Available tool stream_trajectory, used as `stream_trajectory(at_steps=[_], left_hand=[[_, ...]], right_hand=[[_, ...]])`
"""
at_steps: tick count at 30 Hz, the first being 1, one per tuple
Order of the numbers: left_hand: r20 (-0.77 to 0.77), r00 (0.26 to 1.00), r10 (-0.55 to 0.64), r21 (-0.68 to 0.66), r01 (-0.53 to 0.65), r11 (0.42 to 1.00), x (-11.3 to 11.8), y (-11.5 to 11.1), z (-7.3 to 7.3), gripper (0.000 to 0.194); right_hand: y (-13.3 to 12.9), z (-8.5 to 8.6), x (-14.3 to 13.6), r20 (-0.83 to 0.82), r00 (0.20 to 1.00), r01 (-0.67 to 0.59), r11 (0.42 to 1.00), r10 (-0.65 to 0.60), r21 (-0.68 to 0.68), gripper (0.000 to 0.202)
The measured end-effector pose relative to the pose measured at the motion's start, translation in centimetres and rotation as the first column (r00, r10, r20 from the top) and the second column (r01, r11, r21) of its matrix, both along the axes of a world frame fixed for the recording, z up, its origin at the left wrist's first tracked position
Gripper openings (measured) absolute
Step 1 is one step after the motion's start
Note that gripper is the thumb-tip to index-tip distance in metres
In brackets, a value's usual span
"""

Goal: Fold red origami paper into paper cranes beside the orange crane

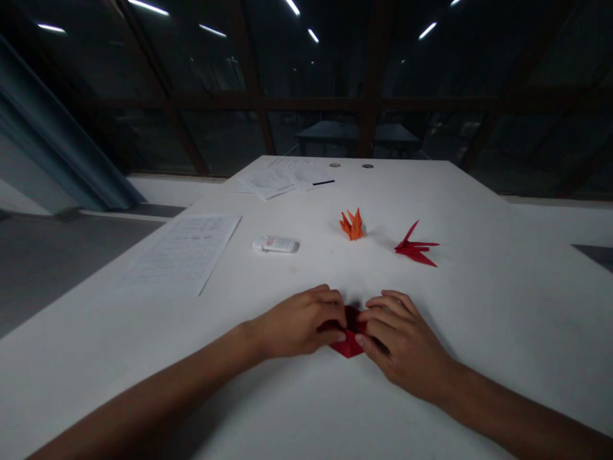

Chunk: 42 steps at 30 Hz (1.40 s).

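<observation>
A piece of folded red paper [348, 345] lies on the white table between my two hands. My left hand [306, 321] grips its left side, fingers curled over it and thumb at its middle. On the right side, my right hand [400, 335] has its thumb and fingertips on the paper, the fingers bent and close together. Beyond my hands stands an orange folded paper figure [353, 225]. To its right is a red folded paper figure [416, 246] with long pointed ends. The paper's underside is hidden.
On the table [297, 287], a white plastic object with a printed label [275, 244] lies left of the orange figure. A printed sheet [182, 252] is at the left, more sheets [272, 180] and a black strip [324, 183] farther back. Dark windows stand behind.
</observation>
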State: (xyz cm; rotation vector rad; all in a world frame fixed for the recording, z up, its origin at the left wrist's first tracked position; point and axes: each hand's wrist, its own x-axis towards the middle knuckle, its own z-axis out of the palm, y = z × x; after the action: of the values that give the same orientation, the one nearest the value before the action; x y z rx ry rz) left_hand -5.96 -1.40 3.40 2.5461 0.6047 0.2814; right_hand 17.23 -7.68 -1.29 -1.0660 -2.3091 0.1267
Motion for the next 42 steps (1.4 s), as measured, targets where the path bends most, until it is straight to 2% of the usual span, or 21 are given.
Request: stream_trajectory(at_steps=[4,7,9,12,13,18,22,28,38,42], left_hand=[[0.012,0.998,0.064,-0.045,-0.063,0.997,0.3,0.0,-0.7,0.010],[0.022,0.991,0.129,-0.085,-0.127,0.988,0.4,0.0,-0.9,0.037],[0.019,0.990,0.143,-0.074,-0.141,0.987,0.3,0.0,-0.9,0.041],[-0.004,0.998,0.060,-0.018,-0.060,0.998,0.1,0.0,-0.5,0.015],[-0.008,1.000,0.030,-0.003,-0.030,1.000,0.0,0.0,-0.4,0.012],[-0.037,0.999,-0.027,0.067,0.029,0.997,-0.4,0.2,0.0,0.023],[-0.091,0.994,-0.066,0.154,0.080,0.985,-0.5,0.2,-0.1,0.021],[-0.130,0.990,-0.063,0.318,0.101,0.943,-0.4,-0.1,-0.6,0.019],[-0.079,0.992,-0.094,0.440,0.120,0.890,-0.4,0.0,-0.8,0.024],[-0.069,0.993,-0.094,0.413,0.114,0.903,-0.4,0.0,-1.0,0.026]], right_hand=[[0.4,0.1,0.0,-0.036,0.999,0.028,0.997,-0.030,-0.075,0.003],[0.5,0.2,0.0,-0.043,0.998,0.049,0.994,-0.054,-0.102,0.009],[0.4,0.2,0.0,-0.040,0.998,0.044,0.994,-0.049,-0.101,0.013],[0.3,0.0,0.0,-0.025,1.000,0.007,0.998,-0.009,-0.069,0.010],[0.3,0.0,0.0,-0.015,1.000,-0.006,0.999,0.005,-0.053,0.009],[0.2,0.0,0.1,0.042,0.998,-0.035,0.999,0.036,-0.017,0.014],[0.1,0.2,0.2,0.074,0.997,-0.012,0.999,0.016,-0.046,0.014],[0.1,0.3,0.3,0.106,0.994,-0.026,0.999,0.028,-0.023,0.009],[0.3,0.1,0.3,0.084,0.996,-0.026,0.999,0.029,-0.034,0.010],[0.2,0.0,0.2,0.069,0.997,-0.040,0.998,0.042,-0.039,0.011]])
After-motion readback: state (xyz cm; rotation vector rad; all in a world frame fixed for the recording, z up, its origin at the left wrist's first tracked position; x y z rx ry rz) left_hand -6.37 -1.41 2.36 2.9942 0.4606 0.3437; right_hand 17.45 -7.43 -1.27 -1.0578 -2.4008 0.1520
